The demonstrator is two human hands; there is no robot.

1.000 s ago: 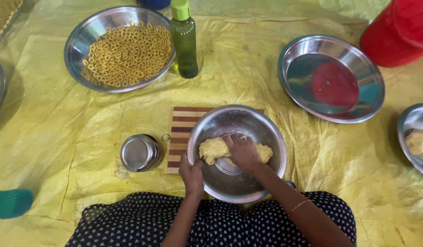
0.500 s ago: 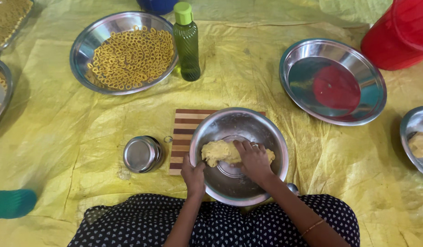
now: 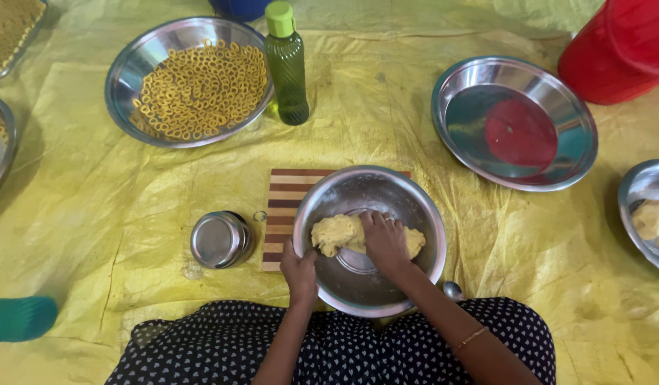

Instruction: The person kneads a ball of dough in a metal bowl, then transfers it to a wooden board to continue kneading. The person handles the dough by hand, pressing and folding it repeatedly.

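Two hands: both at one steel bowl [image 3: 370,239], near centre, just in front of the person's lap.
Dough: yellow lump [image 3: 336,234] on the bowl's floor, stretching left to right; its right part lies under the right hand.
Right hand: right hand [image 3: 384,242] lies palm down on the dough, fingers together and pointing far, pressing into it.
Left hand: left hand [image 3: 299,269] grips the bowl's near-left rim, thumb over the edge; it does not touch the dough, which lies just right of it.
Board: striped wooden board [image 3: 285,210] under the bowl, showing on its left and far side.
Small tin: round steel tin [image 3: 219,239] just left of the board, apart from the bowl.
Rings: wide steel basin [image 3: 133,68] far left, heaped with yellow dough rings [image 3: 201,89].
Bottle: green bottle [image 3: 287,64] upright, just right of that basin.
Plate: bare steel plate [image 3: 515,121] far right, mirroring something red.
Red tub: red container [image 3: 621,46] at the far right corner.
Right edge: another steel bowl [image 3: 646,214], cut off, with some dough in it.
Left edge: parts of two more steel vessels, contents unclear.
Surface: crinkled yellow sheet [image 3: 80,207] spread over the floor, everything standing on it.
Person: seated, dark dotted cloth [image 3: 329,342] over the lap, thin bangle on the right wrist.
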